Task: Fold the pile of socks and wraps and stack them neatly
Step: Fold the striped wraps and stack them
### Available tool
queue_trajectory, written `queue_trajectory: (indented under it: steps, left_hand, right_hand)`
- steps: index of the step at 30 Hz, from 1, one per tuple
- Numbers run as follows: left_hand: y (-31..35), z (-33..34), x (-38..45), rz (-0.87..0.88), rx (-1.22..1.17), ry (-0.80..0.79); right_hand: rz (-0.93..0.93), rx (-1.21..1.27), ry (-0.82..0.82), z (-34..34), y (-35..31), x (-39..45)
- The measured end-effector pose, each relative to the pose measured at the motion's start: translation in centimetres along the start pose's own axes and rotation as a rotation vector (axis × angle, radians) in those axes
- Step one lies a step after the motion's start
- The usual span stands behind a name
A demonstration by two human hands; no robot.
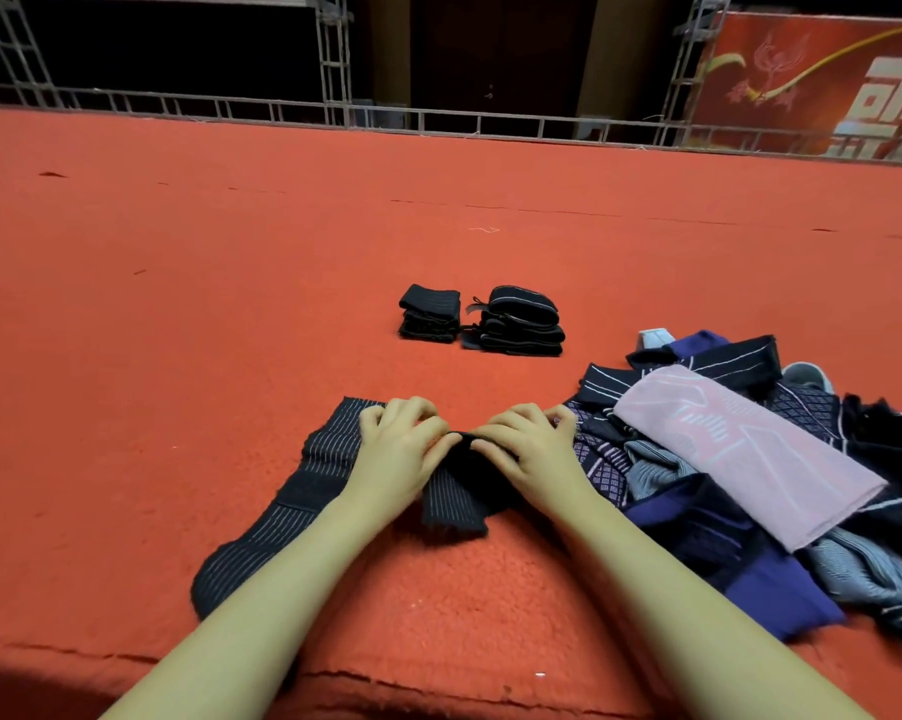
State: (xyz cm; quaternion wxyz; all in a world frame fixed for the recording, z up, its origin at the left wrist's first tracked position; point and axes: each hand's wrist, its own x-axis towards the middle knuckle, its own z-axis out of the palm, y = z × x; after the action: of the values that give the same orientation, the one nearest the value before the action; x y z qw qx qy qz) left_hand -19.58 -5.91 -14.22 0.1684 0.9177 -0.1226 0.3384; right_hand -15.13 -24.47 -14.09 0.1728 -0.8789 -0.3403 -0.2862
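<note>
A long black wrap with thin white stripes (288, 504) lies on the red carpet in front of me, its left end stretched toward the near left. My left hand (399, 446) and my right hand (529, 449) sit side by side on its folded middle, fingers curled and pinching the black fabric. A short folded flap hangs below them. Two stacks of folded black pieces, a small one (429, 314) and a taller one (521, 322), stand farther back. An unsorted pile of socks and wraps (750, 491) lies at the right, with a pink piece (740, 449) on top.
Red carpet (179, 304) covers the whole floor, with a step edge near the bottom of the view. A metal truss railing (334, 114) runs along the far edge. A red banner (823, 80) hangs at the back right.
</note>
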Motion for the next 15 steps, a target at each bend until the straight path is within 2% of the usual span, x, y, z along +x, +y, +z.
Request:
queue_trajectory:
  steps: [3,8,11,13,15]
  left_hand:
    - [-0.1,0.0,0.2,0.013,-0.001,-0.05]
    - [0.1,0.2,-0.2,-0.07,-0.112,0.033]
    - [0.9,0.3,0.4,-0.107,-0.135,0.07]
    - [1.5,0.5,0.7,-0.063,-0.121,0.078]
    - [2.0,0.9,0.7,-0.023,-0.115,0.085]
  right_hand:
    - [0.052,0.054,0.056,-0.5,1.1,0.5]
    - [0.206,0.099,0.12,-2.5,2.9,0.3]
    - [0.235,0.055,0.053,-2.9,3.2,0.1]
    - [0.258,0.058,0.0,-2.8,3.1,-0.3]
    - [0.234,0.059,0.031,-2.9,2.8,-1.0]
